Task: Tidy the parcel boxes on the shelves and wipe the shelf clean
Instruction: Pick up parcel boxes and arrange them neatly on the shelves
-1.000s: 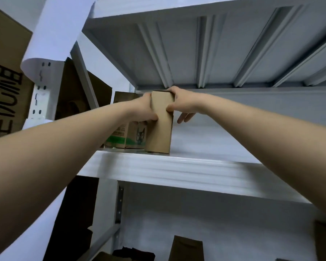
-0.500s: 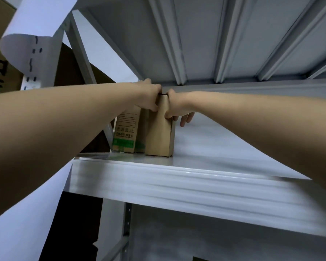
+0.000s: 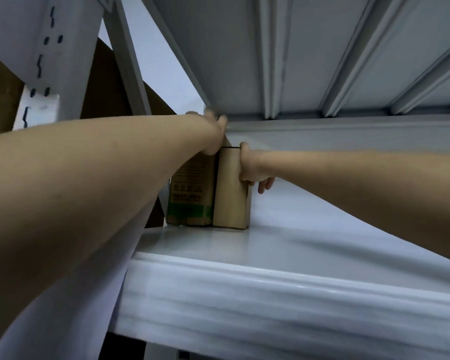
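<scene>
A plain brown parcel box (image 3: pixel 230 188) stands upright on the white shelf (image 3: pixel 309 245), pressed against a printed box with a green band (image 3: pixel 190 193) on its left. My right hand (image 3: pixel 252 166) grips the plain box at its upper right edge, fingers curled behind it. My left hand (image 3: pixel 213 133) rests over the top of the printed box, near the shelf's back left corner; its fingers are partly hidden behind the box.
The ribbed underside of the shelf above (image 3: pixel 283 55) hangs close over the boxes. A white perforated upright post (image 3: pixel 44 61) and large cardboard boxes (image 3: pixel 107 89) stand at the left. The shelf surface stretches bare to the right of the boxes.
The plain box has been slid left and back until it sits flush beside the printed box. My left hand has shifted from the plain box onto the printed one. The view has closed in.
</scene>
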`<state>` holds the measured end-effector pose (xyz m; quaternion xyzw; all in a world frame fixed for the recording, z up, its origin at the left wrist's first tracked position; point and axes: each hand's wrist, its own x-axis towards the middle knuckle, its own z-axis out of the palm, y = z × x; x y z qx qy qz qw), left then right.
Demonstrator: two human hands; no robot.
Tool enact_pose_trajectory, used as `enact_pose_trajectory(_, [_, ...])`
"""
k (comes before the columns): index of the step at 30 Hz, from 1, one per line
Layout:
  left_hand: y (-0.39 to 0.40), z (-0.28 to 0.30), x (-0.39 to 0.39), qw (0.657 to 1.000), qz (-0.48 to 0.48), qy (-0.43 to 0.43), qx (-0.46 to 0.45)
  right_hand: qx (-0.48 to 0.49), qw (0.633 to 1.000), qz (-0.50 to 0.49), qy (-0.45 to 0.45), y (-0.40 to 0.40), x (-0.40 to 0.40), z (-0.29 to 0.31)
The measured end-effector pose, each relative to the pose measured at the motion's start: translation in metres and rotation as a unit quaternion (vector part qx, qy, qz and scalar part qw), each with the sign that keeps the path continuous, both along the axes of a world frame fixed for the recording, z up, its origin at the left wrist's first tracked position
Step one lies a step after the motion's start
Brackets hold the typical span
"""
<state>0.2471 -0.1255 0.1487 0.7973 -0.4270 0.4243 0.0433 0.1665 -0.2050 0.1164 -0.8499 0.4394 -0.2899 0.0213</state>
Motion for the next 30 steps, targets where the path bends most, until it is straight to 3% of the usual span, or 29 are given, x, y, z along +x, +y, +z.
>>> enact_pose_trajectory(5, [-0.012,-0.005,0.016,1.0,-0.011,0.01,-0.008,-0.101,0.994,0.034,0.034,-0.02,-0.006,-0.026])
enact_pose_trajectory(10, [-0.009,0.0,0.023,0.998,-0.045,0.029,-0.014,-0.226,0.973,0.001,0.048,-0.023,-0.011,-0.048])
enact_pose_trajectory(12, [-0.008,0.002,0.027,0.998,-0.053,0.023,-0.011,-0.249,0.964,-0.012,0.093,-0.021,-0.014,-0.055])
enact_pose_trajectory(20, [-0.006,0.006,0.024,0.998,-0.067,-0.007,-0.003,-0.117,0.965,-0.016,0.233,-0.029,-0.011,-0.077])
enact_pose_trajectory(26, [-0.011,0.004,0.017,0.997,-0.077,-0.027,-0.008,-0.1,0.946,-0.013,0.308,-0.02,-0.011,-0.079])
enact_pose_trajectory(30, [-0.011,0.003,0.017,0.997,-0.07,-0.028,-0.022,-0.151,0.894,-0.048,0.42,-0.022,-0.008,-0.082])
